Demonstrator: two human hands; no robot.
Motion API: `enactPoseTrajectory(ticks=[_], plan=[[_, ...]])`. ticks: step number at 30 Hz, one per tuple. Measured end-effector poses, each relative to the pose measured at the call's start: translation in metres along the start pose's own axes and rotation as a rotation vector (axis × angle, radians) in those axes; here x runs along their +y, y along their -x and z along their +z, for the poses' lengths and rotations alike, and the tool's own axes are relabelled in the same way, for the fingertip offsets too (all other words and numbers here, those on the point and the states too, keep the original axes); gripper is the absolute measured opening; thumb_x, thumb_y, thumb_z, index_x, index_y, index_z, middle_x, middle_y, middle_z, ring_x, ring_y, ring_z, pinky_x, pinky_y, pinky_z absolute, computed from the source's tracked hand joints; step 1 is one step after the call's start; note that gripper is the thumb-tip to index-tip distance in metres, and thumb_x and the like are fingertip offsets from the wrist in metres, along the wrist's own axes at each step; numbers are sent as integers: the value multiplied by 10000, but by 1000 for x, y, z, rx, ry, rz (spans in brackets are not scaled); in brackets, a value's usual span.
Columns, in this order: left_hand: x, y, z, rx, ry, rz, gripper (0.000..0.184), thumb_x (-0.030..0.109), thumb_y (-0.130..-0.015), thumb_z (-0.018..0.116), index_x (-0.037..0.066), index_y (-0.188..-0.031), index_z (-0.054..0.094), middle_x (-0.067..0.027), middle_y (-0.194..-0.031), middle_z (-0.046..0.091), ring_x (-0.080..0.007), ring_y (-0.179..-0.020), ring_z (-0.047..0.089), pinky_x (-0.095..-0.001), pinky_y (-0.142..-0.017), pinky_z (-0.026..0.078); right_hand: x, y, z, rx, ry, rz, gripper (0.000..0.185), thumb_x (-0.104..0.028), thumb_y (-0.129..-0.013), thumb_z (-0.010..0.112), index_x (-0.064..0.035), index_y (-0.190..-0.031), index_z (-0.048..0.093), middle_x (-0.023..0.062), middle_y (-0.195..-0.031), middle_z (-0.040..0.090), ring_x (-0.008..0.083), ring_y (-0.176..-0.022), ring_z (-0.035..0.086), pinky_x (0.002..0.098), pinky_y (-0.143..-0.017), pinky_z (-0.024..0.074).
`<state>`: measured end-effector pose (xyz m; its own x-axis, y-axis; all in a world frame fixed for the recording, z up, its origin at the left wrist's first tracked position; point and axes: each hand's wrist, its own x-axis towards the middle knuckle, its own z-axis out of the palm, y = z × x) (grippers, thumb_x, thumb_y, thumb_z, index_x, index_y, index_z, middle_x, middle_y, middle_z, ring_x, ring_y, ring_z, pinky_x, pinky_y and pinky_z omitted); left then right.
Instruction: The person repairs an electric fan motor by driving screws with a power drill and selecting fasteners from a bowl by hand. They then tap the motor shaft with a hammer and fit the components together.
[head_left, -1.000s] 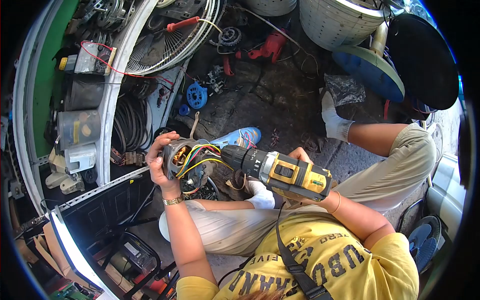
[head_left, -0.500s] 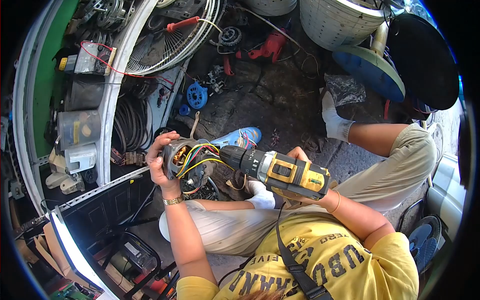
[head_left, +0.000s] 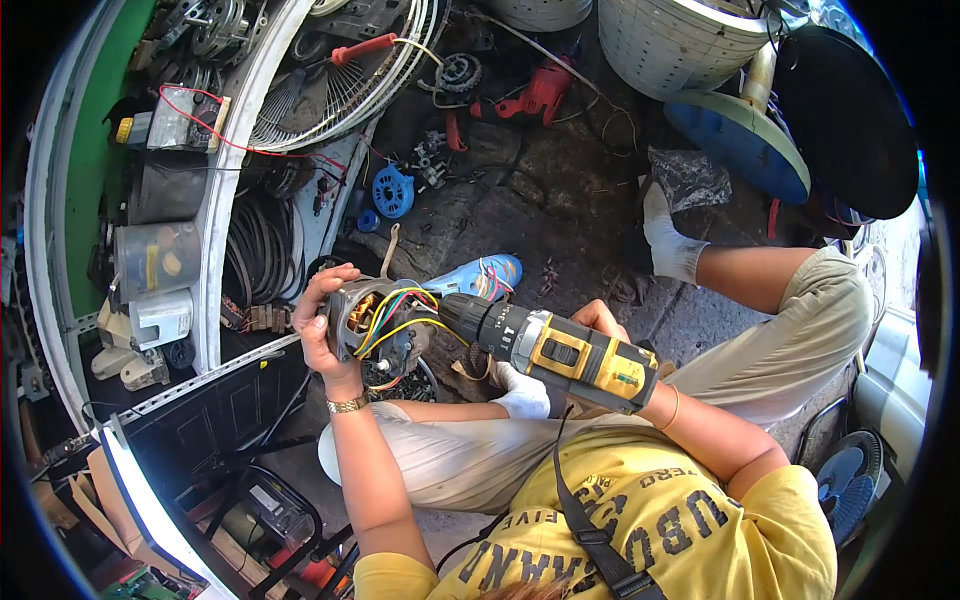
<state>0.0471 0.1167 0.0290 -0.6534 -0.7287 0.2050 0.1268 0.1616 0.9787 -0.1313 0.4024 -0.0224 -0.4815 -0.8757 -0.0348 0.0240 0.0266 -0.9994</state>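
My left hand (head_left: 325,310) is wrapped round the left side of an electric motor (head_left: 392,345) with copper windings and yellow, green, red and white wires. In my right hand (head_left: 600,318) is a yellow and black cordless drill (head_left: 585,358), its handle hidden beneath its body. The drill's chuck (head_left: 462,314) points left at the motor and sits close against its wired side. Whether a bit touches the motor is hidden. Just beyond the motor lies a blue plastic piece (head_left: 480,277) with loose wires on it.
A blue plastic spool (head_left: 393,191) and a red power tool (head_left: 540,92) lie on the dark floor ahead. A fan guard (head_left: 400,90) leans at the upper left beside shelves of parts. At the upper right stand a white perforated tub (head_left: 680,45) and a round blue-topped base (head_left: 740,150).
The drill has tilted slightly, its rear end dropping a little. My left hand and the motor have barely shifted.
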Motion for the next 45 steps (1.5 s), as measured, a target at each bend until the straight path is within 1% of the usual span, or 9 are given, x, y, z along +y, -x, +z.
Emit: enactPoseTrajectory(ticks=[1,4,11,19,21,29,35,43,45], plan=[[2,-1,3,4,-31,3,511,339,-749,484,-47,-1040,650,-262,-1052,642,-332,-1064,583,-439,-990,411,-2,-1,-1,-31,65,-50,451,-253,-776,789,-39,-992,456,89,-828,620,192,-742,645,299,-661,496],[2,-1,4,-8,-63,15,507,344,-747,484,-46,-1025,649,-256,-1028,651,-334,-1051,583,-450,-992,410,4,3,0,-56,39,-7,480,-267,-758,808,-56,-1001,452,138,-906,687,250,-807,701,327,-705,529],[6,-1,5,-45,-97,49,485,346,-737,480,-44,-972,648,-249,-978,664,-339,-1028,585,-472,-997,406,-5,2,-3,-59,3,-21,524,-258,-751,829,-60,-1009,419,157,-964,688,210,-882,697,296,-735,532],[6,0,2,-150,-130,76,469,329,-773,449,-13,-1042,623,-225,-1008,638,-325,-1047,547,-480,-1035,355,-2,7,-1,-80,-9,11,471,-290,-748,792,-64,-976,446,143,-876,662,277,-777,689,347,-659,512],[7,1,5,-54,-154,55,466,348,-721,474,-17,-947,655,-232,-952,671,-324,-999,574,-476,-999,396,-5,4,-1,-62,-16,4,471,-290,-746,793,-65,-975,448,141,-860,660,278,-761,688,348,-653,512],[9,1,6,-73,-147,40,450,384,-708,515,4,-907,653,-210,-928,669,-306,-967,562,-482,-985,390,1,4,-2,-73,8,42,480,-290,-737,799,-73,-989,452,124,-800,661,281,-738,686,356,-647,511],[18,2,6,-77,-214,23,413,403,-701,555,39,-872,649,-187,-919,671,-297,-957,559,-476,-974,394,11,2,3,-67,-52,-59,461,-295,-747,791,-64,-975,464,152,-878,667,304,-772,686,365,-672,523],[58,-8,3,-313,-505,-247,304,345,-720,682,84,-836,578,-116,-992,622,-306,-1103,522,-461,-993,365,8,-7,-2,-187,-94,20,411,-268,-766,765,-43,-959,480,159,-875,659,311,-787,684,377,-708,525],[64,-8,8,-348,-561,-317,282,284,-705,684,58,-834,575,-113,-964,606,-302,-1096,535,-451,-974,389,7,-12,-4,-191,-3,-138,380,-247,-791,738,-30,-984,493,164,-880,661,319,-792,683,385,-711,528]])
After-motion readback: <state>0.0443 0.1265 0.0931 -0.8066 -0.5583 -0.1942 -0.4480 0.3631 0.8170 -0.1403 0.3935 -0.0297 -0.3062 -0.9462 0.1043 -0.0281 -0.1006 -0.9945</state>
